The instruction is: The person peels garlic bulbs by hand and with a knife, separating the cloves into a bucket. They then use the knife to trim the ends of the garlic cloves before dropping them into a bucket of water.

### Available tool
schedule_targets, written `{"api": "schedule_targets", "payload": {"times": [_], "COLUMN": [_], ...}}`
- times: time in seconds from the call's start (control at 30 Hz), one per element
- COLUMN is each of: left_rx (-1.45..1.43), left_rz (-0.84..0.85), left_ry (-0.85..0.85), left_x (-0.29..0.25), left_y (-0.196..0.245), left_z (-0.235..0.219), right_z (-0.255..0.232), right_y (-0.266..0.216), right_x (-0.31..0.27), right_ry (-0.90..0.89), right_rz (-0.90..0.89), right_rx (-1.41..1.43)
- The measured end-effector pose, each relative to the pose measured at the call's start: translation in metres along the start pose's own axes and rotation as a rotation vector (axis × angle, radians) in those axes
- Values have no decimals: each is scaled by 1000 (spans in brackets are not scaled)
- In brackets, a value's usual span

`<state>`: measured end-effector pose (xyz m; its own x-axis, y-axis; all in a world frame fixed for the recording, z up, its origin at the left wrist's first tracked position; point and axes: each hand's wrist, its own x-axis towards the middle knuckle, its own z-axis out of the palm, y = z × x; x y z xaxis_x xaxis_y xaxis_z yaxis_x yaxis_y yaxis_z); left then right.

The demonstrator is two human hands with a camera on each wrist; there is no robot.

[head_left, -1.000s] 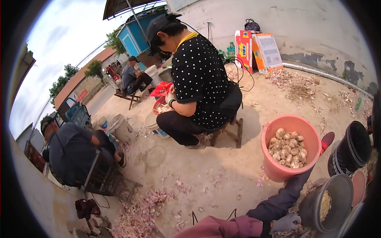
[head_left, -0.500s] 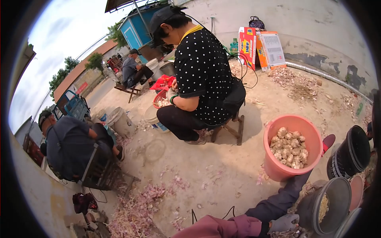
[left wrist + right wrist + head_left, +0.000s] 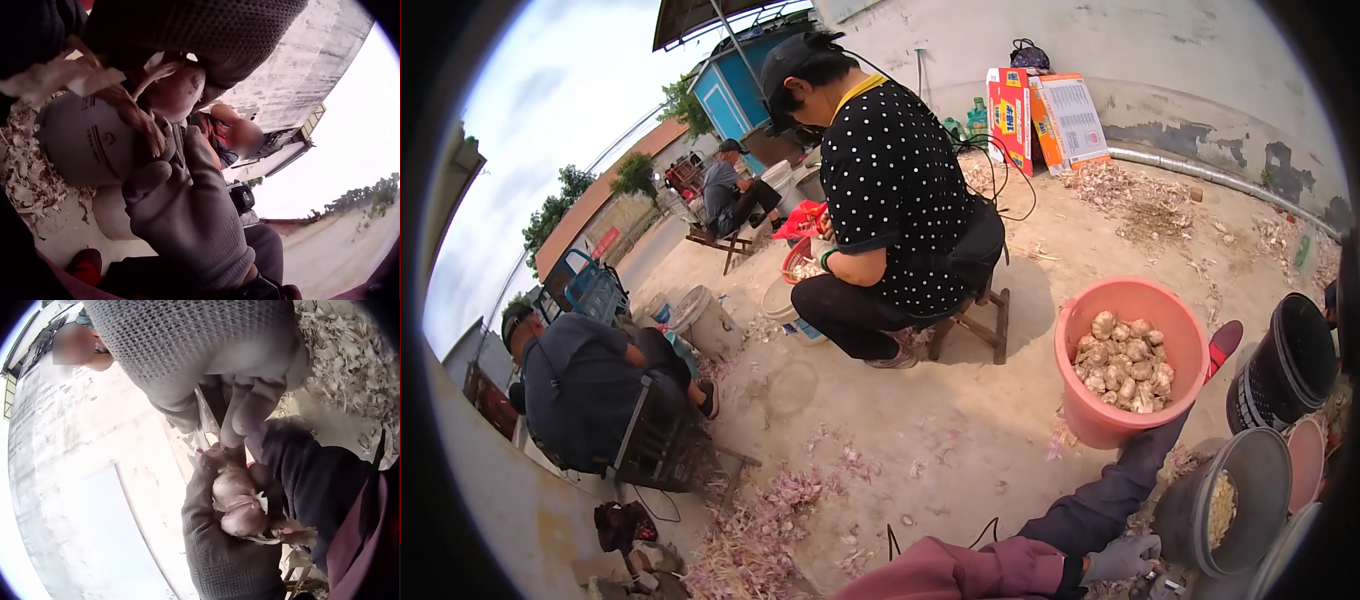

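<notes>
My left hand (image 3: 1122,558) wears a grey knitted glove and shows low in the head view. In the right wrist view this hand (image 3: 228,550) grips a pinkish garlic bulb (image 3: 237,503) with dry skin peeling off it. A dried brown stem (image 3: 128,112) hangs from the bulb in the left wrist view. My right hand (image 3: 190,209), gloved too, pinches a thin metal-bladed tool (image 3: 201,412) whose tip meets one end of the bulb. The fingers hide most of the tool.
A pink bucket (image 3: 1080,400) of garlic bulbs stands by my leg (image 3: 1110,505). Right of it are a grey bucket (image 3: 1270,480) holding peeled cloves and a black bucket (image 3: 1250,385). Garlic skins (image 3: 750,545) litter the ground. A person in a dotted shirt (image 3: 900,190) sits ahead.
The head view has swung slightly back and forth. My left hand stays low by the grey bucket, and bright metal now shows beside its fingers.
</notes>
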<state>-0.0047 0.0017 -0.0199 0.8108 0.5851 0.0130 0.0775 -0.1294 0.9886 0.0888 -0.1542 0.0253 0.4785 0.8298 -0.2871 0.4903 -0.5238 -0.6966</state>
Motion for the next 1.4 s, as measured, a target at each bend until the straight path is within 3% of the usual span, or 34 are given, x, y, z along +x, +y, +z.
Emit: {"api": "schedule_targets", "payload": {"times": [0.07,0.1,0.13,0.17,0.23,0.33,0.4,0.63,0.73,0.87,0.93,0.97,1.13,1.2,1.33,1.4], "left_rx": [18,-25,-24,-42,-58,-55,147,298,342,478,591,608,617,625,642,704], "left_rz": [106,-45,-46,-65,-84,-60,89,35,32,245,321,329,263,357,287,361], "left_ry": [63,-48,-46,-48,-44,-49,-29,-167,-176,-21,14,-16,-104,4,-35,-14], "left_x": [1,1,0,0,-1,0,-1,-5,-4,-9,-12,-12,-15,-16,-14,-13], "left_y": [-7,6,7,7,7,0,-8,-1,-13,-17,-2,2,16,10,9,3], "left_z": [6,-4,-6,-6,-8,-4,3,-1,5,6,-3,-5,-11,-8,-7,-5], "right_z": [10,21,30,34,40,31,33,40,43,48,41,40,36,36,32,35], "right_y": [15,37,52,54,58,57,56,55,57,75,56,57,68,64,41,42], "right_x": [2,4,4,3,4,6,5,7,10,14,10,10,11,11,9,12], "right_ry": [-36,205,448,447,476,446,443,442,411,391,209,204,504,458,468,456], "right_rz": [-27,-271,-515,-517,-450,-413,-392,-241,-256,-353,34,35,-430,-387,-399,-397], "right_rx": [-54,-178,-301,-299,34,-111,-92,29,139,111,1033,1031,-266,-186,-30,-3]}}
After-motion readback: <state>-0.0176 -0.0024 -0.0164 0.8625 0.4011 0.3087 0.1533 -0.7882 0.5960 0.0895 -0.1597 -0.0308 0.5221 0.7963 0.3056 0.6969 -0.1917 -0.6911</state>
